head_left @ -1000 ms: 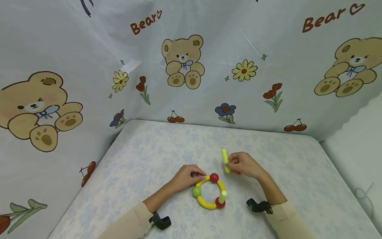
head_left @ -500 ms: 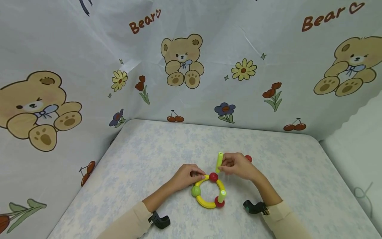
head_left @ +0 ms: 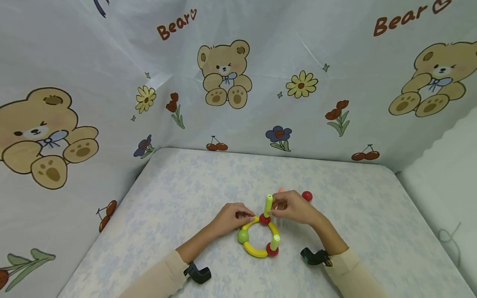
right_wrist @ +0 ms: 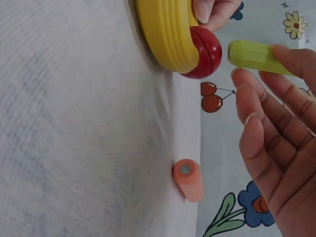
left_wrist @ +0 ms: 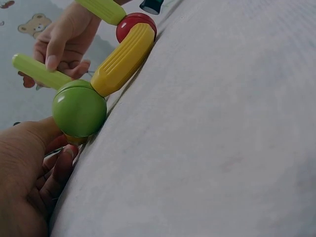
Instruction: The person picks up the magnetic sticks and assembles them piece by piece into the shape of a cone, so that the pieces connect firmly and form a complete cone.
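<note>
A ring of yellow curved rods [head_left: 255, 251] joined by a green ball [head_left: 243, 236] and two red balls lies on the table. My left hand [head_left: 228, 221] pinches the curved rod at the ring's far left, partly hidden behind the green ball in the left wrist view. A light-green straight rod [head_left: 275, 243] stands upright on the near red ball [head_left: 272, 250]. Between thumb and fingers, my right hand [head_left: 294, 207] holds another light-green straight rod [right_wrist: 256, 58]. Its lower end is just above the far red ball [right_wrist: 207, 53], with a small gap showing in the right wrist view.
A loose red ball [head_left: 307, 196] lies behind the right hand. A coral rod [right_wrist: 189, 181] with a metal disc in its end is partly hidden by that hand in the head view. A bear-printed curtain [head_left: 261, 82] hangs along the table's back edge.
The right hand has moved left with the light-green rod, bringing it upright over the far red ball. The loose red ball has come into view behind it. The left hand stays on the ring.
</note>
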The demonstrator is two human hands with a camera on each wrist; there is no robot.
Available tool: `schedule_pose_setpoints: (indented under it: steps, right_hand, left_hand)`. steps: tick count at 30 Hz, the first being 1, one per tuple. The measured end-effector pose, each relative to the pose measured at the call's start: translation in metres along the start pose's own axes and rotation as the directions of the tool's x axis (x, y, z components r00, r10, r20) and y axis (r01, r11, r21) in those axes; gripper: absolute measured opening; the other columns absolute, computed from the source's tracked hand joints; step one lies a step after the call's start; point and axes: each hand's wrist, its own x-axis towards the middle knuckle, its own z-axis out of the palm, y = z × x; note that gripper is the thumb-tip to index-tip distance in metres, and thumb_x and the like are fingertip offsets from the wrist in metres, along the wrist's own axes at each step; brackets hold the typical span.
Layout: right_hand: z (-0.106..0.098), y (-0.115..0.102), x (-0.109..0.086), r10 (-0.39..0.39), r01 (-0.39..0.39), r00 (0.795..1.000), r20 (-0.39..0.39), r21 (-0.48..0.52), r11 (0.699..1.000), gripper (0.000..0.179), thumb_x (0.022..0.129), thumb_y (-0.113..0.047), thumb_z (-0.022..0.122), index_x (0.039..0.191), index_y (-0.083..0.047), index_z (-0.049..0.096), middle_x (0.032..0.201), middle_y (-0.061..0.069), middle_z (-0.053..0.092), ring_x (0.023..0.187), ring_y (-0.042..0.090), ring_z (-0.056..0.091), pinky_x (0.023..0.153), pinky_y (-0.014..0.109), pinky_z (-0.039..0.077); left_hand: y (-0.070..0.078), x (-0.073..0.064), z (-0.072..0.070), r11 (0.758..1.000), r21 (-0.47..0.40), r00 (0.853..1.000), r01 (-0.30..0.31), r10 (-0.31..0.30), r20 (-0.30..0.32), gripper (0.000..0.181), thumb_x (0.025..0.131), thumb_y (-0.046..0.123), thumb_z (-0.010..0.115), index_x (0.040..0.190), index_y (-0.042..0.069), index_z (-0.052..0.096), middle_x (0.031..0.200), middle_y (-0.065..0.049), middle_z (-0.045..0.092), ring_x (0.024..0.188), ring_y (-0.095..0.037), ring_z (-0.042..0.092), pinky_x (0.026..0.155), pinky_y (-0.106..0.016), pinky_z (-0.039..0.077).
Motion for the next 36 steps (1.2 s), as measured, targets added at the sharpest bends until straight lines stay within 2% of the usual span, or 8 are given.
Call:
schedule_pose_setpoints:
  steps: [11, 16, 18, 20, 25, 28, 32, 36]
  right_hand:
    - [0.002, 0.000, 0.000, 0.000, 0.001, 1.000, 0.027, -0.029, 1.000, 0.012, 0.089, -0.019, 0.081, 0.094, -0.014, 0.072, 0.085, -0.005, 0.072, 0.070, 0.012, 0.066, 0.064, 0.028, 0.057]
    - [0.004, 0.001, 0.002, 0.060, -0.057, 0.995, 0.084, -0.037, 0.998, 0.012, 0.089, -0.021, 0.081, 0.099, -0.017, 0.075, 0.086, -0.006, 0.072, 0.073, 0.015, 0.066, 0.067, 0.028, 0.057]
    - [0.005, 0.003, 0.002, 0.085, -0.081, 0.990, 0.109, -0.042, 0.996, 0.013, 0.090, -0.021, 0.081, 0.100, -0.017, 0.076, 0.087, -0.006, 0.072, 0.074, 0.015, 0.065, 0.067, 0.028, 0.056]
    - [0.006, 0.005, 0.002, 0.100, -0.094, 0.987, 0.128, -0.055, 0.994, 0.014, 0.089, -0.020, 0.081, 0.102, -0.016, 0.076, 0.088, -0.006, 0.073, 0.075, 0.015, 0.066, 0.068, 0.027, 0.056]
    - [0.007, 0.009, 0.002, 0.104, -0.093, 0.983, 0.152, -0.076, 0.993, 0.015, 0.088, -0.018, 0.082, 0.101, -0.014, 0.076, 0.088, -0.005, 0.073, 0.075, 0.013, 0.065, 0.069, 0.026, 0.056]
    - [0.008, 0.010, 0.003, 0.093, -0.083, 0.984, 0.154, -0.075, 0.994, 0.014, 0.088, -0.017, 0.082, 0.101, -0.013, 0.076, 0.087, -0.004, 0.073, 0.075, 0.013, 0.065, 0.069, 0.026, 0.056]
    - [0.009, 0.011, 0.003, 0.089, -0.079, 0.984, 0.152, -0.069, 0.994, 0.014, 0.088, -0.016, 0.081, 0.102, -0.014, 0.077, 0.088, -0.004, 0.073, 0.075, 0.014, 0.065, 0.069, 0.026, 0.056]
    - [0.011, 0.011, 0.004, 0.100, -0.092, 0.983, 0.153, -0.060, 0.994, 0.015, 0.088, -0.016, 0.081, 0.103, -0.015, 0.077, 0.089, -0.004, 0.073, 0.075, 0.015, 0.066, 0.071, 0.027, 0.057]
  left_hand:
    - [0.005, 0.000, -0.003, 1.000, -0.004, 1.000, -0.006, 0.006, 0.021, 0.014, 0.096, 0.030, 0.074, 0.104, 0.022, 0.081, 0.086, 0.013, 0.066, 0.063, -0.007, 0.057, 0.057, -0.024, 0.050]
    - [0.003, 0.002, -0.011, 1.000, -0.009, 0.994, -0.007, 0.008, 0.106, 0.022, 0.095, 0.033, 0.074, 0.113, 0.022, 0.079, 0.089, 0.012, 0.067, 0.068, -0.007, 0.058, 0.060, -0.023, 0.050]
    - [0.004, 0.002, -0.018, 1.000, -0.006, 0.985, 0.003, -0.002, 0.173, 0.035, 0.093, 0.035, 0.076, 0.124, 0.020, 0.074, 0.093, 0.009, 0.067, 0.071, -0.007, 0.058, 0.063, -0.023, 0.050]
    - [0.007, 0.001, -0.026, 1.000, -0.005, 0.967, 0.012, -0.010, 0.255, 0.052, 0.091, 0.036, 0.078, 0.138, 0.017, 0.065, 0.101, 0.007, 0.066, 0.077, -0.008, 0.060, 0.069, -0.024, 0.051]
    - [0.012, -0.002, -0.045, 0.998, -0.059, 0.898, 0.028, 0.000, 0.441, 0.086, 0.083, 0.025, 0.088, 0.155, 0.013, 0.042, 0.120, 0.000, 0.058, 0.094, -0.010, 0.062, 0.086, -0.026, 0.055]
    - [0.017, -0.003, -0.048, 0.998, -0.054, 0.868, 0.019, 0.010, 0.497, 0.098, 0.078, 0.022, 0.091, 0.157, 0.011, 0.036, 0.125, -0.002, 0.054, 0.098, -0.010, 0.061, 0.089, -0.024, 0.054]
    - [0.026, -0.005, -0.048, 0.998, 0.050, 0.859, -0.034, 0.003, 0.513, 0.105, 0.077, 0.030, 0.092, 0.159, 0.010, 0.032, 0.124, 0.001, 0.051, 0.097, -0.008, 0.058, 0.088, -0.020, 0.052]
    - [0.027, -0.006, -0.043, 0.989, 0.139, 0.871, -0.053, -0.023, 0.491, 0.104, 0.075, 0.038, 0.091, 0.159, 0.013, 0.035, 0.120, 0.006, 0.050, 0.091, -0.006, 0.055, 0.083, -0.019, 0.050]
